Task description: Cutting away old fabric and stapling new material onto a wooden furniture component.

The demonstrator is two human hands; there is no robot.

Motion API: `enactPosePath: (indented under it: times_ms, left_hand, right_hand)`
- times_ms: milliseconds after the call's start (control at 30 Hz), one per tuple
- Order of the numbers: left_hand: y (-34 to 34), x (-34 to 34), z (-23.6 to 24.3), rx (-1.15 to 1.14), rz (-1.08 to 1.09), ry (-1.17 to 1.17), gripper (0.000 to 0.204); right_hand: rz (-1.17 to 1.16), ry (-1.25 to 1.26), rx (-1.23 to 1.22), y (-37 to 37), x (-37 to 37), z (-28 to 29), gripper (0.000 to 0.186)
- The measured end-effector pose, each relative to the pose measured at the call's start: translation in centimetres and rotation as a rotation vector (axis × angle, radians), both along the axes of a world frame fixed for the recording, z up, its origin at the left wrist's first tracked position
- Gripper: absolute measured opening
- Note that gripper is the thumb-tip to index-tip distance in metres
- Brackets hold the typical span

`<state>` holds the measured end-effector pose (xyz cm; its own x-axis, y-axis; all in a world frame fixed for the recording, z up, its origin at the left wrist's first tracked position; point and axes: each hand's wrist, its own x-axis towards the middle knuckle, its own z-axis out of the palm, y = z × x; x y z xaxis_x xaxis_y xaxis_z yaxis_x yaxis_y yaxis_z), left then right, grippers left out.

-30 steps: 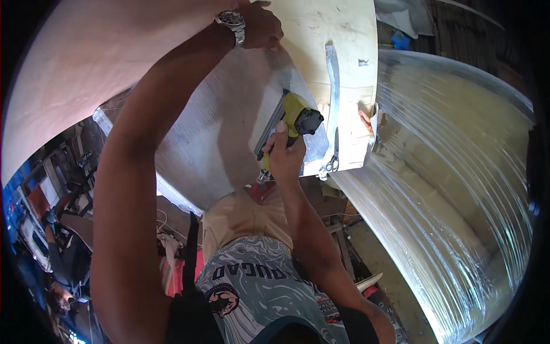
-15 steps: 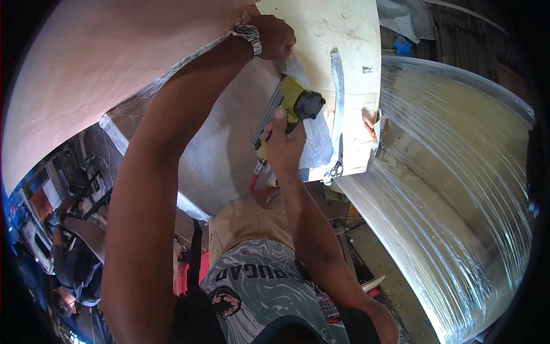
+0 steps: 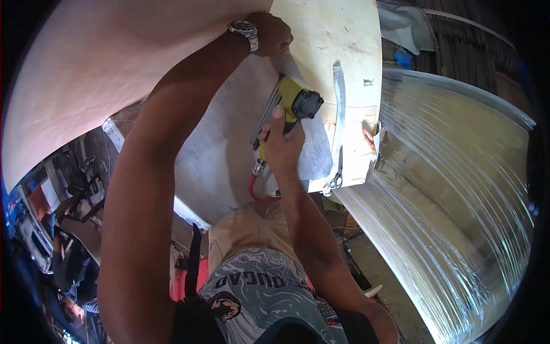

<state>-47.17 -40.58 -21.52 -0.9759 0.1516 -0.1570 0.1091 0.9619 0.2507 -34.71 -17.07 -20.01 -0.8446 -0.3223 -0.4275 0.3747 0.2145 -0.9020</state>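
My right hand [image 3: 281, 146] grips a yellow and black pneumatic stapler [image 3: 292, 106] with a red air hose [image 3: 255, 192] hanging from its handle. The tool's nose presses against grey-white fabric [image 3: 223, 143] stretched over a pale plywood panel [image 3: 338, 40]. My left hand [image 3: 272, 34], with a metal wristwatch [image 3: 246, 30] on the wrist, pinches and holds the fabric's edge down on the plywood just above the stapler. A large beige upholstered surface [image 3: 103, 74] curves away at the upper left.
Scissors [image 3: 337, 172] hang near the plywood's lower right edge beside a grey strip [image 3: 339, 109]. A big shape wrapped in clear plastic film [image 3: 458, 218] fills the right. Cluttered workshop floor with tools [image 3: 51, 218] lies at lower left.
My left hand has slid rightward along the fabric edge onto the plywood. The stapler in my right hand has shifted slightly right and up after it.
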Motion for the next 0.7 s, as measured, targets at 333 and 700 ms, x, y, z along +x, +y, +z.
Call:
enactPosePath:
  times_ms: [333,700]
  left_hand:
    - [0.0,-1.2,0.3,0.001,-0.004,-0.088,0.024]
    - [1.3,17.1,-4.8,0.584,0.769,0.536,0.029]
  right_hand:
    - [-0.005,0.04,-0.051,-2.7,-1.2,0.1,0.04]
    - [-0.003,0.009,-0.039,-4.2,-1.8,0.3,0.041]
